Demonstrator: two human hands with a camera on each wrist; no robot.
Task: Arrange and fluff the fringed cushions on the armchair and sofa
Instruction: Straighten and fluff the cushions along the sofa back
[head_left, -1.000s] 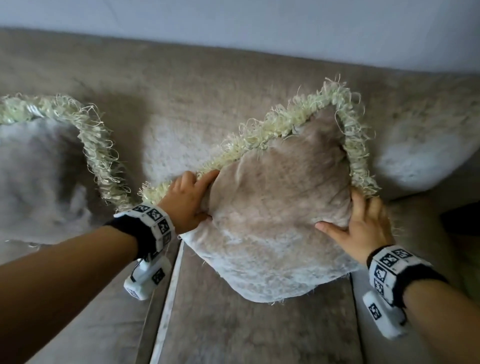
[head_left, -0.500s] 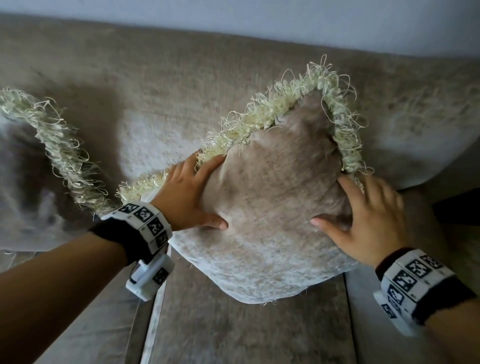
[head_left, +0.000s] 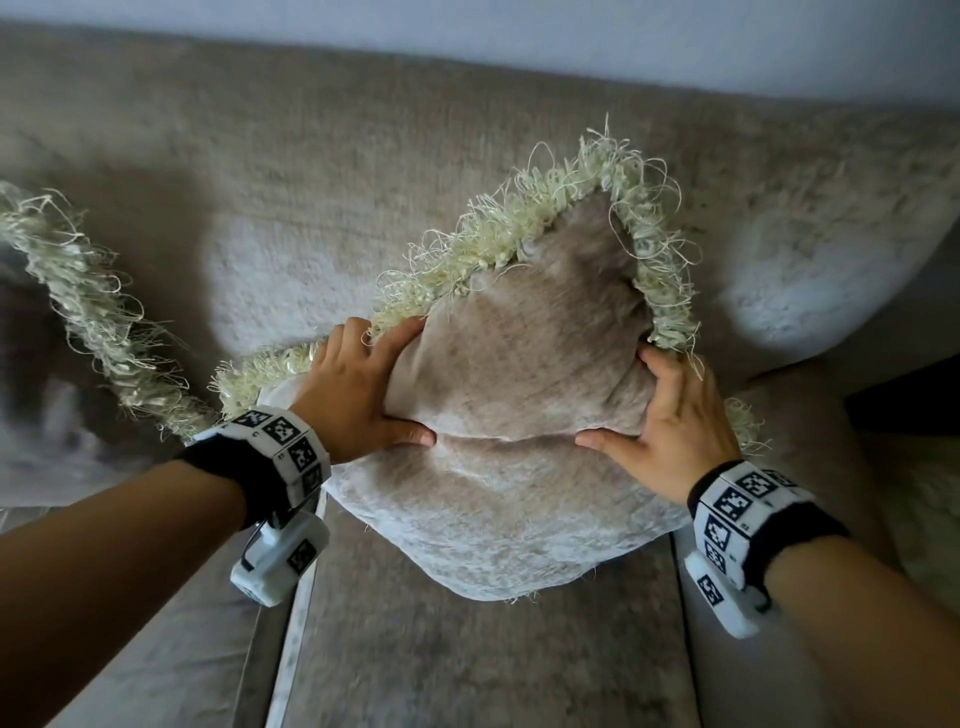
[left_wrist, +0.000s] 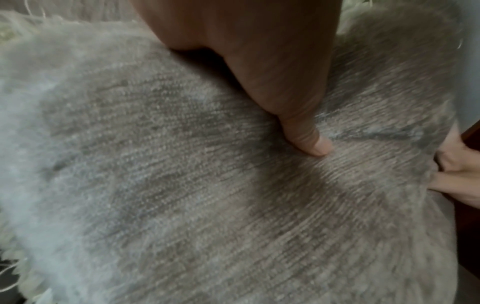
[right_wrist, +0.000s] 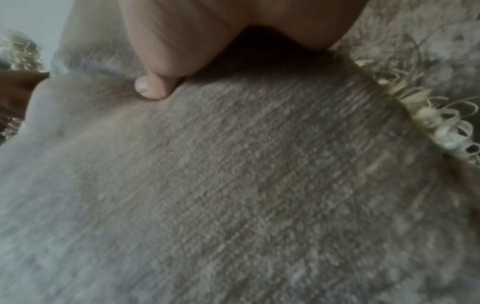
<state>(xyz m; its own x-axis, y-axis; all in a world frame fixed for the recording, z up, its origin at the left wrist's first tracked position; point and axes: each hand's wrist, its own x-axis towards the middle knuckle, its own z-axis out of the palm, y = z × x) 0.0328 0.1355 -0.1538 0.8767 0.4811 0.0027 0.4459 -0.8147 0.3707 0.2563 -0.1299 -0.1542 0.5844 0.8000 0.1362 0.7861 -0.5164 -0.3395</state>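
A beige fringed cushion (head_left: 519, 374) stands on one corner against the sofa back, its cream fringe (head_left: 519, 228) running along the two upper edges. My left hand (head_left: 363, 395) grips its left side, fingers over the fringe and thumb dug into the front. My right hand (head_left: 675, 421) grips the right side the same way. A crease runs across the front between both thumbs. The left wrist view shows the left thumb (left_wrist: 306, 139) pressed into the cushion fabric (left_wrist: 182, 185). In the right wrist view the right thumb (right_wrist: 153, 86) dents the fabric (right_wrist: 233, 185).
A second fringed cushion (head_left: 93, 312) leans at the far left of the sofa. The sofa backrest (head_left: 311, 156) is behind, the seat (head_left: 467, 649) below, with a seam between seat pads. A plump back pad (head_left: 831, 260) sits at the right, and a pale wall (head_left: 519, 31) runs above.
Both hands have squeezed inward on the cushion. The thumbs are closer together and a crease has formed across the front. The top corner stands taller.
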